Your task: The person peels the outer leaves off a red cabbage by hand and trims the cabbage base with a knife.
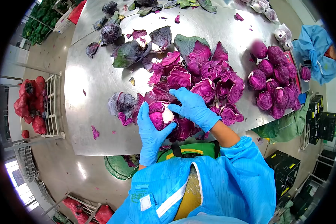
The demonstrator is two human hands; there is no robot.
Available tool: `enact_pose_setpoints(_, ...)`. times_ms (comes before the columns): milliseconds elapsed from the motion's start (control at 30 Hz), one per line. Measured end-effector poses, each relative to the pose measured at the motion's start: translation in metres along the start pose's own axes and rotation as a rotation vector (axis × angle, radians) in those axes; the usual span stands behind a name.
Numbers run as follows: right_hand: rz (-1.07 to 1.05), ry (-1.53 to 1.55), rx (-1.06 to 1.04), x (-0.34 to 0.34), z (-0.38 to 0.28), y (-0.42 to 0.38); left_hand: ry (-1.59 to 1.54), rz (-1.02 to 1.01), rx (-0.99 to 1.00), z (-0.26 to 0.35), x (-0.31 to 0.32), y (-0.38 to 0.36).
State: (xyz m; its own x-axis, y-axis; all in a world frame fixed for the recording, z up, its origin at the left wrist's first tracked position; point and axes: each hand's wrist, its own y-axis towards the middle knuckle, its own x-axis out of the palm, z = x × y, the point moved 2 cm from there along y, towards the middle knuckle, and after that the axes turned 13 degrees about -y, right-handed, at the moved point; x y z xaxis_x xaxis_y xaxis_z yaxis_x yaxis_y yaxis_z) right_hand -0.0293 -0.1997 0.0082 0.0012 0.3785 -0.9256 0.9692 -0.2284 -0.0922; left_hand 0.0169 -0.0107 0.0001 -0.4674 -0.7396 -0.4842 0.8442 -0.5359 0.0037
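Two gloved hands meet over one red cabbage (160, 115) near the front edge of the steel desk (86, 93). The left hand (150, 128) cups the cabbage from below and from its left side, its grip wrapped around the head with the thumb at the lower right. The right hand (192, 106) lies on top, fingers pressed down on the cabbage's pale cut stem end; whether it holds a tool I cannot tell. Both hands wear blue gloves, and blue sleeves show below.

Just behind the hands lies a heap of loose purple outer leaves (209, 78), touching the held cabbage. To the right, well apart, sits a pile of trimmed cabbage heads (274, 80). Darker untrimmed heads (110, 33) lie at the far left of the desk. A red mesh sack (30, 100) hangs on a rack beside the desk's left edge.
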Motion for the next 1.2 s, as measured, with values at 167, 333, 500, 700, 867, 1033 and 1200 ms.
enact_pose_setpoints(167, 0.046, -0.258, -0.015, 0.003, -0.023, 0.012, 0.048, -0.016, 0.009, -0.003, -0.006, 0.008)
enact_pose_setpoints(333, 0.029, -0.349, -0.041, 0.009, -0.024, 0.017, 0.083, 0.011, 0.017, 0.000, 0.003, 0.015)
enact_pose_setpoints(500, -0.112, -0.073, 0.130, 0.044, 0.022, 0.037, 0.208, -0.083, 0.218, 0.012, 0.006, -0.004)
enact_pose_setpoints(700, -0.104, 0.342, 0.189, 0.018, 0.016, 0.015, 0.190, -0.024, 0.205, 0.000, -0.054, 0.001)
enact_pose_setpoints(867, 0.056, 0.257, 0.036, 0.015, -0.015, -0.015, 0.097, 0.154, -0.047, 0.008, -0.034, -0.010)
enact_pose_setpoints(1033, 0.090, 0.315, 0.217, 0.021, -0.008, -0.037, 0.012, 0.203, -0.076, -0.022, -0.045, -0.014)
enact_pose_setpoints(1200, 0.318, 0.316, 0.287, 0.046, 0.056, -0.067, -1.078, 0.279, -0.400, -0.069, -0.075, -0.021)
